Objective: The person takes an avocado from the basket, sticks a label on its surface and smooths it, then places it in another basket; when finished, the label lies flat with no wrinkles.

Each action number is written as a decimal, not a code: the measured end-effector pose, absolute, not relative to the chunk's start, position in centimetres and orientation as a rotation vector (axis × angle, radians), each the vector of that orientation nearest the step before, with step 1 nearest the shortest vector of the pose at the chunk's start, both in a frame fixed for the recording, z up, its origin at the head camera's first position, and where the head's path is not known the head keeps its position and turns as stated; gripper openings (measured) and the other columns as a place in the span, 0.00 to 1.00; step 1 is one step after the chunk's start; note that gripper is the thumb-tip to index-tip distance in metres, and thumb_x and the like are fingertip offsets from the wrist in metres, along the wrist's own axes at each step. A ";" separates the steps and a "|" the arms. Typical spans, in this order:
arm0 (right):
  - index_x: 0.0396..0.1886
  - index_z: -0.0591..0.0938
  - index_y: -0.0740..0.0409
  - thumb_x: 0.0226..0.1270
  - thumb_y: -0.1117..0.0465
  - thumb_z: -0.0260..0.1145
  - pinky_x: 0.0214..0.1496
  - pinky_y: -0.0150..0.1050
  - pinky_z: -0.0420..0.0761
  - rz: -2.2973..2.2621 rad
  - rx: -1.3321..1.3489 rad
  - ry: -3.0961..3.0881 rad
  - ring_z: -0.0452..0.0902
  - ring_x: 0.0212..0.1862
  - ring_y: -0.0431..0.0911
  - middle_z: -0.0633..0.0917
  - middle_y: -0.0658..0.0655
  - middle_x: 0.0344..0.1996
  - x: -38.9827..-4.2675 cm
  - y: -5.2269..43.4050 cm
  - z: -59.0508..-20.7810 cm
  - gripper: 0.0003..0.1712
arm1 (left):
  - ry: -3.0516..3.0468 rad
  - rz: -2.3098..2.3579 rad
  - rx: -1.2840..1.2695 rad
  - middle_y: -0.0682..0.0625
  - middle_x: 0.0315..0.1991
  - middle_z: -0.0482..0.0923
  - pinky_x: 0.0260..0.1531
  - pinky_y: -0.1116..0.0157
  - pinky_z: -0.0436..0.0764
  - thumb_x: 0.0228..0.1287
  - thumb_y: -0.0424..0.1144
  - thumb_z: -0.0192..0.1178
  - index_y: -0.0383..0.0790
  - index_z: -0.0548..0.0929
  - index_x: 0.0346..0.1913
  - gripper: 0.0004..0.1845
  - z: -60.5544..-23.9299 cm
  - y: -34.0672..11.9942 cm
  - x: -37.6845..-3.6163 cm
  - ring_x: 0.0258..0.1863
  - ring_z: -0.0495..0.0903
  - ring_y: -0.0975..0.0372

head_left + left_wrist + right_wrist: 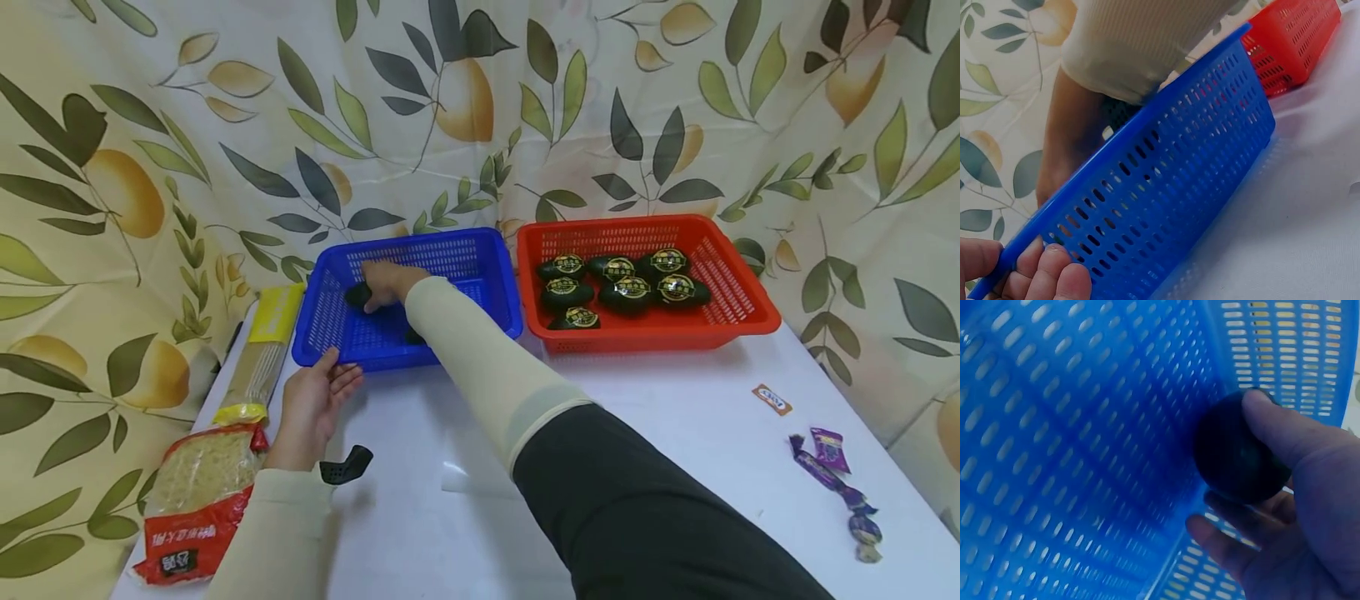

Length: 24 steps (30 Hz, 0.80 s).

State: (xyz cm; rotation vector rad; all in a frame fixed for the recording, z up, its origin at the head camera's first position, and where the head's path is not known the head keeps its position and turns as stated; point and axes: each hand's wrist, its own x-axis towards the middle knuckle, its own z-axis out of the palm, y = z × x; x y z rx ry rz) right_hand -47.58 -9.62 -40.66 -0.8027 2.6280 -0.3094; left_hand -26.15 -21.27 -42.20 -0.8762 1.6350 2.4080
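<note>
My right hand (388,283) reaches into the blue basket (501,271) and grips a dark green avocado (1235,453) near its left end. The thumb lies over the top of the fruit, with fingers beneath and behind it. Another dark avocado (414,336) peeks out in the basket, mostly hidden by the right sleeve. At the front left corner, my left hand (313,408) pinches the basket's rim (1116,140) between thumb and curled fingers. To the right, a red basket (637,340) holds several avocados (628,293) with gold labels.
Along the left table edge lie a yellow pack of noodles (262,358) and a red-and-clear food bag (198,517). At right are an orange-brown wrapper (772,399), a purple packet (829,450) and a strip of purple sweets (832,483). A leaf-patterned curtain (480,108) stands behind.
</note>
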 end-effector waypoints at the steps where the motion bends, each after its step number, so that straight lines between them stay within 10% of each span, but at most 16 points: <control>1: 0.83 0.54 0.55 0.75 0.47 0.68 0.83 0.41 0.59 -0.308 -0.781 2.624 0.60 0.80 0.48 0.66 0.56 0.79 -47.4 -9.3 -40.7 0.47 | 1.635 2.400 -0.880 0.52 0.38 0.86 0.54 0.66 0.86 0.81 0.50 0.53 0.43 0.71 0.60 0.17 -42.3 -21.0 -26.1 0.51 0.88 0.60; 12: 0.70 0.67 0.56 0.73 0.49 0.68 0.60 0.35 0.77 -0.622 -0.976 2.622 0.76 0.58 0.45 0.78 0.56 0.63 -44.9 -3.9 -35.7 0.34 | 1.519 2.462 -0.858 0.51 0.32 0.88 0.46 0.65 0.89 0.80 0.48 0.55 0.42 0.72 0.58 0.16 -41.9 -21.2 -25.6 0.35 0.90 0.62; 24: 0.69 0.71 0.42 0.67 0.47 0.74 0.60 0.41 0.81 -1.058 -0.877 2.532 0.76 0.60 0.48 0.78 0.54 0.65 -34.3 9.3 -33.5 0.34 | 1.415 2.514 -0.776 0.48 0.32 0.87 0.42 0.64 0.90 0.78 0.46 0.57 0.42 0.73 0.54 0.13 -41.3 -21.2 -24.8 0.34 0.89 0.60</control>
